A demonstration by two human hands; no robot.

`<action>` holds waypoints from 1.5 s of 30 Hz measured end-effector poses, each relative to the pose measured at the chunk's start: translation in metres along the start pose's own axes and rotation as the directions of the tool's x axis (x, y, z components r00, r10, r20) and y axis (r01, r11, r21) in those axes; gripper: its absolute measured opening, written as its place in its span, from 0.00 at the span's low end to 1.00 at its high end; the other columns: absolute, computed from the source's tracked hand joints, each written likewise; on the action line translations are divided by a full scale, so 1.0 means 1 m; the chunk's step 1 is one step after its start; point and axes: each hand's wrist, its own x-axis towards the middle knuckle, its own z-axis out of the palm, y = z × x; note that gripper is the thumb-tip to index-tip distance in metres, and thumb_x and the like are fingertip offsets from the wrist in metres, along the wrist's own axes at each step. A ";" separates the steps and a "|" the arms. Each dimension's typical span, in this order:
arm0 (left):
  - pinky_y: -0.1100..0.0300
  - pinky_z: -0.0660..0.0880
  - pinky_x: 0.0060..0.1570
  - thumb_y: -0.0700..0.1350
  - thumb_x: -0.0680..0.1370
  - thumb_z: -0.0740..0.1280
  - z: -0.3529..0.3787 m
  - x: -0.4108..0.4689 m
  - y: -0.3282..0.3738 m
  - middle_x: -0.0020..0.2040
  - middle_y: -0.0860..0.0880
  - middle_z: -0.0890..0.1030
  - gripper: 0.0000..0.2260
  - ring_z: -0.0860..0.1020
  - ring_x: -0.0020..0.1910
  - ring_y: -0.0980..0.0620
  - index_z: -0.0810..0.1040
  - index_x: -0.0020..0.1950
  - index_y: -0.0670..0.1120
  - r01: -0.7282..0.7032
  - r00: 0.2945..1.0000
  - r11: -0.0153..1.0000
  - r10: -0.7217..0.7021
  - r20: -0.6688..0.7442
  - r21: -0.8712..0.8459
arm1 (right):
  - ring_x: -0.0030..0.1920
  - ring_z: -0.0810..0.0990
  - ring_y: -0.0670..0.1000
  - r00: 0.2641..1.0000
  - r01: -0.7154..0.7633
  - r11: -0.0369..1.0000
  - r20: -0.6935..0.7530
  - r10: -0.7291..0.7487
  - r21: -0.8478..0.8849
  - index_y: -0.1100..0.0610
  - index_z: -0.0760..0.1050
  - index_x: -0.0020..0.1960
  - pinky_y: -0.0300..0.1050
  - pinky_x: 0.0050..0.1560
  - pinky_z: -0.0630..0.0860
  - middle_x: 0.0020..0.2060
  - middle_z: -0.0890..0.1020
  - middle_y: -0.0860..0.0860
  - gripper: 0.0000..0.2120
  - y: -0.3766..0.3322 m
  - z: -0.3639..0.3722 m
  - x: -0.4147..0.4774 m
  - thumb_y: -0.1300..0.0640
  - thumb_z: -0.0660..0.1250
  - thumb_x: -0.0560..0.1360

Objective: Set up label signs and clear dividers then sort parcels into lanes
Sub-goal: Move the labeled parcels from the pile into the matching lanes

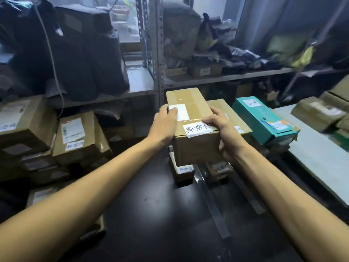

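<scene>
Head view, looking down on a dark table (151, 214) bearing clear divider strips (212, 203), before grey metal shelving (158, 53) carrying black bags (85, 57). Holding a closed cardboard parcel (196, 148) above the table's far end, gripping its left side with the left hand (164, 127) and its right near corner with the right hand (226, 135), partly covering a white label (196, 131). Seeing taped brown boxes (79, 137) stacking at left, contents hidden.

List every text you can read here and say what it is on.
"异常件": white label on the box gripped by the left hand and right hand; the last character is partly covered.
The sign under the box: blurred, unreadable.
Labels on the brown parcel at left and the teal box: too small to read.
</scene>
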 end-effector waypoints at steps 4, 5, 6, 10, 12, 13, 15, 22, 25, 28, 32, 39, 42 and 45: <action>0.51 0.73 0.60 0.53 0.83 0.50 0.046 -0.009 0.032 0.66 0.46 0.74 0.20 0.76 0.58 0.49 0.66 0.72 0.48 0.001 1.000 1.000 -0.001 -0.017 -0.022 | 0.55 0.79 0.60 0.999 0.038 0.999 0.031 -0.038 -0.002 0.59 0.69 0.70 0.56 0.56 0.75 0.62 0.79 0.65 0.21 -0.021 -0.052 -0.010 0.64 0.62 0.77; 0.49 0.73 0.62 0.53 0.83 0.51 0.058 -0.010 0.042 0.65 0.45 0.74 0.19 0.76 0.59 0.48 0.67 0.71 0.47 0.005 1.000 0.999 -0.006 -0.021 -0.038 | 0.55 0.79 0.60 0.998 0.045 0.999 0.036 -0.045 0.009 0.60 0.70 0.69 0.57 0.58 0.74 0.62 0.78 0.65 0.21 -0.028 -0.065 -0.013 0.64 0.61 0.77; 0.48 0.73 0.62 0.52 0.83 0.51 0.069 -0.010 0.050 0.64 0.45 0.75 0.19 0.77 0.59 0.48 0.67 0.71 0.47 0.003 1.000 0.999 -0.004 -0.022 -0.051 | 0.55 0.80 0.58 0.998 0.053 0.998 0.031 -0.054 0.022 0.60 0.70 0.69 0.57 0.59 0.75 0.62 0.79 0.64 0.20 -0.034 -0.078 -0.016 0.64 0.62 0.77; 0.51 0.75 0.60 0.51 0.83 0.53 0.109 -0.007 0.084 0.64 0.47 0.76 0.20 0.78 0.57 0.50 0.64 0.74 0.46 -0.035 0.999 0.996 0.035 0.000 -0.087 | 0.50 0.83 0.55 0.997 0.073 0.995 0.030 -0.075 0.068 0.56 0.71 0.69 0.50 0.50 0.79 0.59 0.82 0.60 0.21 -0.057 -0.129 -0.018 0.62 0.64 0.77; 0.49 0.75 0.61 0.50 0.83 0.54 0.129 0.000 0.099 0.65 0.46 0.75 0.20 0.78 0.59 0.49 0.64 0.73 0.46 -0.050 0.999 0.995 0.050 -0.005 -0.091 | 0.50 0.84 0.55 0.995 0.097 0.994 0.023 -0.098 0.051 0.55 0.71 0.68 0.51 0.51 0.80 0.56 0.83 0.59 0.20 -0.067 -0.152 -0.013 0.61 0.65 0.76; 0.49 0.75 0.60 0.50 0.82 0.54 0.139 0.005 0.106 0.65 0.46 0.75 0.20 0.78 0.58 0.48 0.64 0.73 0.46 -0.051 0.999 0.994 0.050 -0.008 -0.093 | 0.50 0.84 0.55 0.994 0.106 0.993 0.013 -0.107 0.054 0.54 0.72 0.67 0.53 0.53 0.80 0.55 0.84 0.57 0.19 -0.071 -0.163 -0.009 0.61 0.65 0.76; 0.46 0.78 0.56 0.49 0.82 0.54 0.159 0.018 0.118 0.62 0.46 0.77 0.19 0.79 0.56 0.48 0.65 0.72 0.46 -0.051 0.999 0.993 0.053 0.011 -0.109 | 0.54 0.84 0.58 0.992 0.130 0.990 0.001 -0.130 0.048 0.54 0.72 0.67 0.56 0.57 0.79 0.55 0.84 0.58 0.19 -0.078 -0.185 0.003 0.61 0.64 0.77; 0.51 0.79 0.53 0.50 0.83 0.53 0.233 0.081 0.136 0.63 0.48 0.77 0.19 0.81 0.55 0.49 0.63 0.73 0.48 -0.039 0.999 0.992 0.037 -0.015 -0.119 | 0.56 0.84 0.57 0.989 0.147 0.987 -0.016 -0.148 -0.065 0.53 0.69 0.70 0.61 0.62 0.77 0.58 0.83 0.55 0.22 -0.099 -0.254 0.067 0.57 0.66 0.76; 0.49 0.77 0.59 0.49 0.84 0.54 0.263 0.104 0.146 0.65 0.48 0.76 0.18 0.79 0.57 0.50 0.65 0.73 0.48 -0.061 0.996 0.991 0.054 -0.066 -0.121 | 0.57 0.83 0.57 0.989 0.144 0.989 -0.017 -0.144 -0.032 0.54 0.69 0.70 0.57 0.60 0.79 0.58 0.83 0.56 0.24 -0.104 -0.284 0.088 0.59 0.65 0.75; 0.47 0.75 0.61 0.49 0.83 0.54 0.297 0.118 0.155 0.66 0.47 0.75 0.18 0.78 0.58 0.50 0.64 0.73 0.48 -0.068 0.995 0.993 0.060 -0.084 -0.095 | 0.55 0.83 0.58 0.990 0.140 0.990 -0.015 -0.140 0.000 0.55 0.70 0.69 0.54 0.57 0.80 0.59 0.82 0.58 0.21 -0.114 -0.317 0.107 0.63 0.63 0.76; 0.50 0.77 0.59 0.50 0.83 0.53 0.333 0.135 0.167 0.67 0.46 0.74 0.19 0.78 0.58 0.50 0.62 0.74 0.47 -0.054 0.994 0.996 0.046 -0.103 -0.070 | 0.48 0.84 0.53 0.993 0.112 0.994 0.021 -0.112 -0.012 0.55 0.73 0.67 0.49 0.52 0.80 0.53 0.83 0.56 0.19 -0.134 -0.352 0.133 0.64 0.62 0.76; 0.46 0.75 0.61 0.50 0.82 0.54 0.396 0.167 0.187 0.66 0.48 0.76 0.19 0.78 0.59 0.47 0.63 0.74 0.50 -0.021 0.990 0.999 0.027 -0.136 0.045 | 0.53 0.81 0.58 0.994 0.092 0.995 0.056 -0.095 0.041 0.61 0.70 0.69 0.49 0.51 0.78 0.62 0.80 0.63 0.24 -0.133 -0.419 0.183 0.60 0.63 0.73; 0.48 0.72 0.64 0.51 0.82 0.54 0.426 0.176 0.182 0.66 0.48 0.77 0.19 0.77 0.62 0.45 0.66 0.73 0.50 0.046 0.982 0.983 -0.013 -0.188 0.175 | 0.53 0.81 0.59 0.996 0.017 1.000 0.084 -0.018 0.010 0.65 0.68 0.69 0.51 0.51 0.78 0.61 0.79 0.64 0.32 -0.121 -0.446 0.204 0.56 0.66 0.67; 0.47 0.67 0.66 0.51 0.83 0.53 0.448 0.186 0.169 0.66 0.48 0.77 0.18 0.73 0.65 0.42 0.69 0.71 0.51 0.130 0.973 0.937 -0.057 -0.226 0.325 | 0.51 0.82 0.56 0.997 -0.026 1.000 0.078 0.026 -0.006 0.61 0.71 0.66 0.50 0.47 0.78 0.54 0.81 0.59 0.30 -0.103 -0.465 0.223 0.55 0.68 0.64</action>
